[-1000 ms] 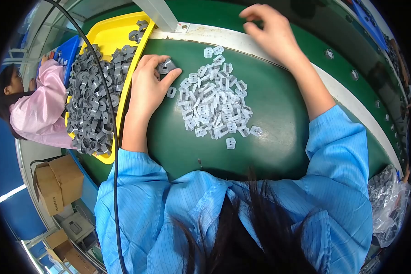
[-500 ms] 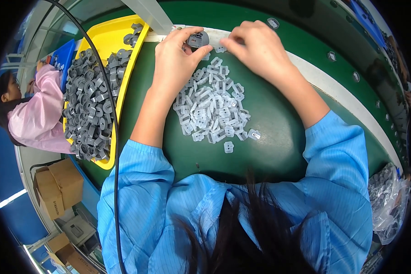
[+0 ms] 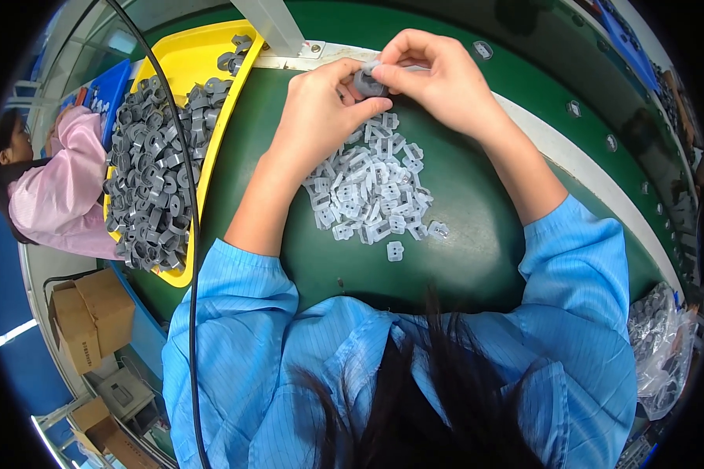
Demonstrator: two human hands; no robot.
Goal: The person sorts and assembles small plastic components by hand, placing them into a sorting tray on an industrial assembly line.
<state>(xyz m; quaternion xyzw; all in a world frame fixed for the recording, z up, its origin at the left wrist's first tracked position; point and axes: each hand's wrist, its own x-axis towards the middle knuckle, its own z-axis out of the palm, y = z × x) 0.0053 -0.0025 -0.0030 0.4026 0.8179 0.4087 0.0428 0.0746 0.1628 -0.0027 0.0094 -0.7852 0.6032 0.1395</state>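
My left hand [image 3: 317, 109] pinches a rounded dark grey plastic part [image 3: 370, 84] between thumb and fingers, above the far edge of the green work surface. Against the top of that part, my right hand [image 3: 446, 82] has its thumb and fingertips closed on a small pale plastic piece [image 3: 372, 67], mostly covered by the fingers. Whether the piece sits in the grey part or only touches it, I cannot tell. Below both hands lies a loose heap of small translucent plastic pieces [image 3: 368, 191], with one piece [image 3: 395, 251] apart at its near side.
To the left stands a yellow tray [image 3: 199, 41] heaped with grey plastic parts [image 3: 152, 172]. A black cable [image 3: 193, 258] hangs across it. Beyond the white rail [image 3: 594, 184], a green belt carries several spaced pieces. Another person in pink [image 3: 66, 184] sits at far left, above cardboard boxes [image 3: 94, 316].
My right hand has closed in on the grey part, bringing a pale piece against it. My left hand has shifted slightly right with the grey part, and the two hands now meet.
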